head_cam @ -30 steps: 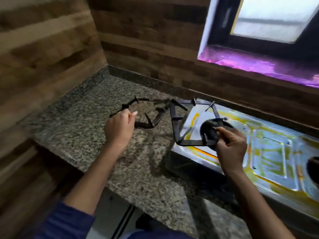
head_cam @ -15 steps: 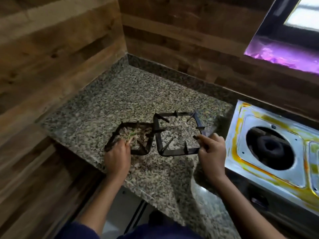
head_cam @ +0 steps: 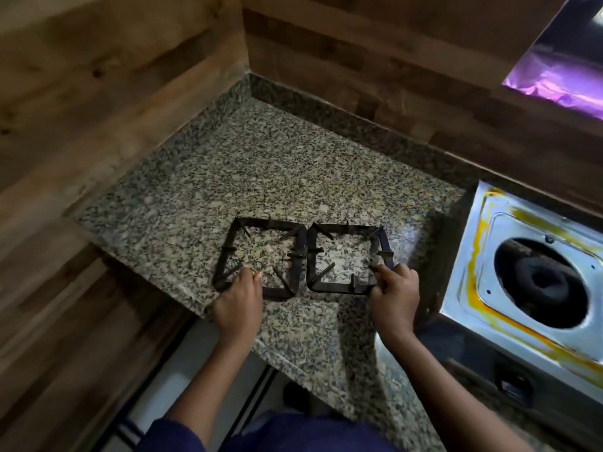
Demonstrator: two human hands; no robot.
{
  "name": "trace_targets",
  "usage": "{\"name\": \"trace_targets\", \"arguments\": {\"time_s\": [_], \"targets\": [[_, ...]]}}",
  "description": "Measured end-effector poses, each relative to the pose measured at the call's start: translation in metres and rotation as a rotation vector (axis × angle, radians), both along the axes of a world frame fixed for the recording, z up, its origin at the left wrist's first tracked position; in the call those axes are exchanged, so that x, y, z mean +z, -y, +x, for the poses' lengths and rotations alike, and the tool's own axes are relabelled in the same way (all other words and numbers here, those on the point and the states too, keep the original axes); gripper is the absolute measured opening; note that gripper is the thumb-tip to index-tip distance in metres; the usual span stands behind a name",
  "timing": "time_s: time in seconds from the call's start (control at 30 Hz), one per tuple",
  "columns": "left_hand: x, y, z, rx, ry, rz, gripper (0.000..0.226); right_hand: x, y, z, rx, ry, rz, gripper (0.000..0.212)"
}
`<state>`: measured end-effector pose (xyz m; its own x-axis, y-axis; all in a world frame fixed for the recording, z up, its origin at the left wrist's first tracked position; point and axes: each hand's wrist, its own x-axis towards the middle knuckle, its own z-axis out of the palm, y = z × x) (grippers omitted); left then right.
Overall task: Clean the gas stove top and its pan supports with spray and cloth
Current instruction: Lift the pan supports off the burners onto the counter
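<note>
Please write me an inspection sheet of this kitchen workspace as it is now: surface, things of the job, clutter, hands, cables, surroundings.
Surface: speckled granite counter, in a corner between two walls.
Job's things: left pan support and right pan support lie flat on the counter, side by side, touching or nearly so. Stove top is at the right with yellow-orange stains; its burner is uncovered. No spray or cloth seen.
Clutter: nothing seen.
Hands: left hand grips the near-left corner of the left pan support; right hand grips the near-right corner of the right pan support.
Cables: nothing seen.
Surroundings: wood-pattern walls; purple-lit sill at the upper right.
</note>
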<state>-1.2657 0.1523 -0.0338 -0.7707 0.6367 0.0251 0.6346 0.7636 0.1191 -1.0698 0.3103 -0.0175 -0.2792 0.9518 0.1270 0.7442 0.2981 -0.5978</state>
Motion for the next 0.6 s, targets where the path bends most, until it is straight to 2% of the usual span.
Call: {"name": "trace_targets", "arguments": {"time_s": [0.13, 0.3, 0.47, 0.6], "targets": [[-0.009, 0.0, -0.002, -0.03, 0.059, 0.063, 0.025, -0.008, 0.001, 0.001, -0.014, 0.005, -0.055, 0.043], [0.0, -0.001, -0.005, -0.01, 0.026, 0.041, 0.03, -0.012, 0.007, 0.006, -0.005, 0.037, -0.092, 0.05], [0.014, -0.015, 0.001, 0.046, 0.018, 0.046, 0.035, -0.001, 0.005, 0.008, 0.012, 0.119, -0.16, 0.047], [0.028, -0.043, 0.017, -0.043, 0.022, 0.109, 0.042, 0.027, 0.013, 0.018, 0.069, -0.016, -0.143, 0.053]]}}
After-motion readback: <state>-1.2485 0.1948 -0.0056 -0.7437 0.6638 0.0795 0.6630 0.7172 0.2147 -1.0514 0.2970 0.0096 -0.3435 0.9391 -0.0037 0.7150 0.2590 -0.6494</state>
